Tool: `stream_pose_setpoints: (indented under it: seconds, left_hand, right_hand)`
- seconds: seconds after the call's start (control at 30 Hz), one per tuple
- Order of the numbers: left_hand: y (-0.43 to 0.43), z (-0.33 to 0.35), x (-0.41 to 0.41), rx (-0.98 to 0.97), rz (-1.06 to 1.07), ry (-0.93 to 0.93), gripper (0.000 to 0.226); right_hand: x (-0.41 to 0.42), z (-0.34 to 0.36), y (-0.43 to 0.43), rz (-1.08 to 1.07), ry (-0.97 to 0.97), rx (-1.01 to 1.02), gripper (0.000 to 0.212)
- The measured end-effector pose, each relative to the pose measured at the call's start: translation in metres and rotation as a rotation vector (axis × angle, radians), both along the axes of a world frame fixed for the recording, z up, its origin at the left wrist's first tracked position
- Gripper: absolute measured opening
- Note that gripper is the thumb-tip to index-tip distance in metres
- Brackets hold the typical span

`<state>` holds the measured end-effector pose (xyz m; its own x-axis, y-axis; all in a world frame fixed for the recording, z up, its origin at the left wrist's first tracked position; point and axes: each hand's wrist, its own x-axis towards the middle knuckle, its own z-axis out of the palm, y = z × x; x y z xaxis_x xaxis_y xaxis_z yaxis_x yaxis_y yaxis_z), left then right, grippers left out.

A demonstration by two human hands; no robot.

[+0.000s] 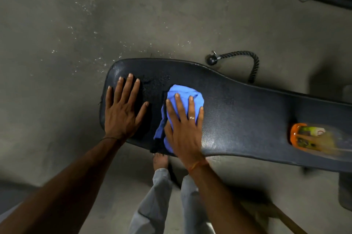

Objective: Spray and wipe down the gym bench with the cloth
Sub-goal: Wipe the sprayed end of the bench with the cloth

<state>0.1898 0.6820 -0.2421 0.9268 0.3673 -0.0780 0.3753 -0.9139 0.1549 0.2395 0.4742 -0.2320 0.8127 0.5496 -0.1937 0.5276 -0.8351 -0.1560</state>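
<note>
Left forearm (76, 176) bare, reaching in from lower left, thin dark thread (109, 138) at the wrist. Left hand (122, 114) flat, palm down, fingers straight and spread, thumb out to the right. Right forearm (219, 192) bare, orange thread (197, 165) at the wrist. Right hand (182, 129) flat, palm down, fingers straight, pressing on crumpled blue cloth (182, 93), ring (192, 118) on one finger. Hands near each other, not touching. Grey trouser legs (158, 195), one bare foot (161, 161) below.

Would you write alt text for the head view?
The right hand presses a crumpled blue cloth onto a black padded gym bench while the left hand rests flat beside it; a blurred orange-topped bottle sits further right.
</note>
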Motion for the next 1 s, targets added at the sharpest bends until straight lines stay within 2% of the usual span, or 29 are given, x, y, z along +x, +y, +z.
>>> stream_pose_setpoints:
  seconds: [0.17, 0.23, 0.3, 0.4, 0.5, 0.63, 0.8, 1.0]
  left_hand:
    - [0.0, -0.003, 0.0, -0.005, -0.006, -0.019, 0.071]
    - [-0.001, -0.004, -0.001, 0.007, 0.0, -0.028, 0.07]
    - [0.001, -0.003, 0.0, -0.002, 0.002, -0.028, 0.069]
    - [0.001, 0.0, 0.0, -0.03, 0.014, -0.032, 0.067]
    - [-0.002, 0.001, -0.006, -0.073, 0.12, -0.044, 0.066]
    - [0.003, -0.003, -0.022, -0.142, 0.181, -0.01, 0.069]
    - [0.0, -0.006, -0.022, -0.108, 0.233, -0.041, 0.069]
    - [0.002, -0.005, -0.023, -0.137, 0.236, -0.034, 0.068]
  right_hand:
    - [0.101, -0.011, 0.052, -0.128, -0.009, 0.028, 0.06]
    - [0.114, -0.012, 0.07, -0.156, 0.006, 0.044, 0.059]
    - [0.096, -0.011, 0.066, -0.115, -0.025, 0.07, 0.06]
    - [0.024, -0.004, 0.023, 0.057, -0.036, 0.111, 0.062]
    - [-0.023, -0.001, -0.017, 0.112, -0.012, 0.086, 0.061]
    - [0.032, -0.013, -0.002, 0.072, -0.076, 0.049, 0.062]
    - [0.096, -0.019, 0.057, -0.055, -0.095, 0.076, 0.06]
    - [0.01, -0.004, -0.002, 0.252, -0.024, 0.1, 0.071]
